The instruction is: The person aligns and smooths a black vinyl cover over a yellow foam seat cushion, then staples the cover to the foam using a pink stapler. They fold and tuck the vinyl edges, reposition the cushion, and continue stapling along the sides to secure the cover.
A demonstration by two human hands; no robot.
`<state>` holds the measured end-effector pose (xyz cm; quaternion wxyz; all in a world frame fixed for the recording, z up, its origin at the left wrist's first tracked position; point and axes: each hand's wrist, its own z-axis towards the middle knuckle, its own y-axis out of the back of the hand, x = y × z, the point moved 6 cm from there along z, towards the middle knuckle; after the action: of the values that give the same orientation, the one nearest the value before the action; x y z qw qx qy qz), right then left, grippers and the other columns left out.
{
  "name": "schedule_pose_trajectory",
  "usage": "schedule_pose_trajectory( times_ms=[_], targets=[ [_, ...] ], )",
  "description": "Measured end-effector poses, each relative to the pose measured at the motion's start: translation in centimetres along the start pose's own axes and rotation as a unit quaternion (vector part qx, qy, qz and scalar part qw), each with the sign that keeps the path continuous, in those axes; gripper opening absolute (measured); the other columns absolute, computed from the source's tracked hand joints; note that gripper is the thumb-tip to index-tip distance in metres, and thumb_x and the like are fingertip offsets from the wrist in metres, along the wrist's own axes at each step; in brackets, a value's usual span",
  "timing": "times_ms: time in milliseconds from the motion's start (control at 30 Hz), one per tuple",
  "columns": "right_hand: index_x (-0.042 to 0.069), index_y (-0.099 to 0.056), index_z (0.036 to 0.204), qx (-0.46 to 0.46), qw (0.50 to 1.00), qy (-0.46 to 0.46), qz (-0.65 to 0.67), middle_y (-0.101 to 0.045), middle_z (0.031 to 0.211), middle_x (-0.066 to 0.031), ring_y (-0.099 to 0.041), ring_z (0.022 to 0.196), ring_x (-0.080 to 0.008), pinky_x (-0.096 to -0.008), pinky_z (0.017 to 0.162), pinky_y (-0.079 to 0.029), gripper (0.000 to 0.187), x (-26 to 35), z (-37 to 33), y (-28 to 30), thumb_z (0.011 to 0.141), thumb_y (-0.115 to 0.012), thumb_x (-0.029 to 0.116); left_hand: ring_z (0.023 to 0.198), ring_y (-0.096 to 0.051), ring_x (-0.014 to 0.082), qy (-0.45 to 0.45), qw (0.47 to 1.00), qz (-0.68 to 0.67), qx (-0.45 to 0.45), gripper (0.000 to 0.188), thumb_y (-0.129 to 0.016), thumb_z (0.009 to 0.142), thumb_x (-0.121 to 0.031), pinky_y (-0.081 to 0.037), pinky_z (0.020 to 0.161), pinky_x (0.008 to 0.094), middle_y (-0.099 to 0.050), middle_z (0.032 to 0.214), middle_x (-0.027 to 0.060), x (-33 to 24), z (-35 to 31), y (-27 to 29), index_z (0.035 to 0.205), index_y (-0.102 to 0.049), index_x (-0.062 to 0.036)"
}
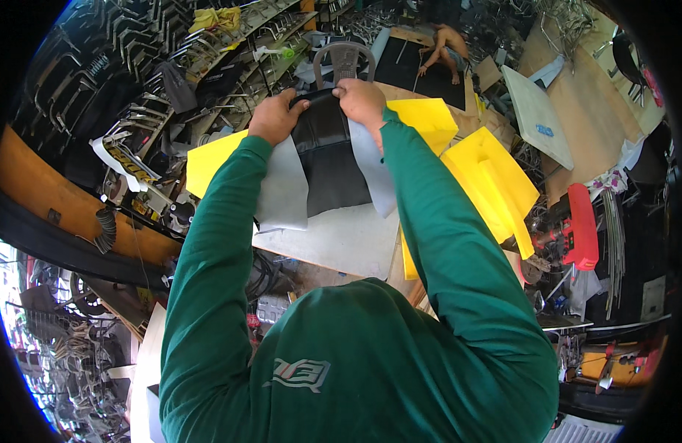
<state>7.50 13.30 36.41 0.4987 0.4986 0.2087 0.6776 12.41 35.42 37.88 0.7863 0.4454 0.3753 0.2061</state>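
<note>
A black, leather-like cover point(328, 166) with stitched seams stretches away from me over a pale work board point(348, 236). Grey flaps of lining hang along both its sides, a left flap point(284, 188) and a right flap point(372, 166). My left hand point(276, 118) is closed on the cover's far left corner, thumb toward the middle. At the far right corner, my right hand point(362, 103) grips the same edge. Both arms reach forward in green sleeves. What lies under the cover is hidden.
Yellow foam sheets lie left point(217, 159) and right point(496, 181) of the cover. A plastic chair point(345, 55) stands beyond it. Another person point(446, 53) crouches over black material farther back. Metal frames point(134, 52) crowd the left; a red power tool point(579, 229) is at right.
</note>
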Motion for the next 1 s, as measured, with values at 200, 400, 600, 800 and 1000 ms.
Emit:
schedule_pose_trajectory(
  times_ms=[200, 400, 600, 800, 1000],
  targets=[
    [0.012, -0.082, 0.109, 0.020, 0.998, -0.052, -0.013, -0.080, 0.110, -0.0207, -0.075, 0.107, -0.0433, -0.0547, 0.094, -0.057, 0.030, 1.3, -1.2, 0.6, 0.101, -0.067, 0.036, 0.100, -0.071, 0.0521, -0.006, 0.998, 0.003, -0.062, 0.049, -0.071, 0.102, -0.051, -0.054, 0.087, 0.0589, -0.074, 0.097, 0.0300, -1.1, -0.6, 0.3, 0.106, -0.071, -0.0023],
    [0.011, -0.078, 0.105, -0.001, 1.000, -0.027, -0.002, -0.079, 0.101, -0.0181, -0.074, 0.100, -0.0447, -0.0568, 0.084, -0.056, 0.028, 2.5, -10.7, 3.4, 0.103, -0.066, 0.036, 0.089, -0.069, 0.0515, -0.008, 0.996, -0.039, -0.083, 0.045, -0.075, 0.101, -0.047, -0.053, 0.076, 0.0585, -0.071, 0.087, 0.0270, -4.1, -9.9, 0.6, 0.094, -0.068, -0.0024],
    [0.010, -0.077, 0.096, 0.016, 0.989, 0.079, 0.126, -0.075, 0.084, -0.0116, -0.069, 0.079, -0.0369, -0.0494, 0.072, -0.053, 0.010, 1.3, -37.1, 4.9, 0.086, -0.074, 0.008, 0.070, -0.060, 0.0317, -0.112, 0.990, -0.044, -0.079, 0.035, -0.091, 0.084, -0.021, -0.049, 0.064, 0.0463, -0.058, 0.074, 0.0094, -11.3, -34.5, -6.8, 0.077, -0.060, -0.0091],
    [0.007, -0.078, 0.099, 0.138, 0.979, 0.083, 0.124, -0.076, 0.091, -0.0104, -0.070, 0.087, -0.0354, -0.0485, 0.081, -0.055, 0.012, -6.3, -49.2, -4.1, 0.087, -0.077, 0.010, 0.076, -0.061, 0.0314, -0.107, 0.988, -0.113, -0.012, 0.026, -0.086, 0.085, -0.018, -0.050, 0.069, 0.0457, -0.061, 0.079, 0.0075, -10.7, -44.3, -20.7, 0.080, -0.062, -0.0100],
    [0.008, -0.080, 0.102, 0.208, 0.969, 0.037, 0.128, -0.077, 0.099, -0.0127, -0.070, 0.098, -0.0383, -0.0484, 0.088, -0.055, 0.015, -14.6, -41.6, -10.8, 0.091, -0.077, 0.018, 0.083, -0.067, 0.0374, -0.079, 0.990, -0.109, 0.049, 0.026, -0.082, 0.093, -0.026, -0.055, 0.076, 0.0490, -0.065, 0.081, 0.0114, -6.4, -37.7, -28.7, 0.087, -0.065, -0.0072]
  ],
)
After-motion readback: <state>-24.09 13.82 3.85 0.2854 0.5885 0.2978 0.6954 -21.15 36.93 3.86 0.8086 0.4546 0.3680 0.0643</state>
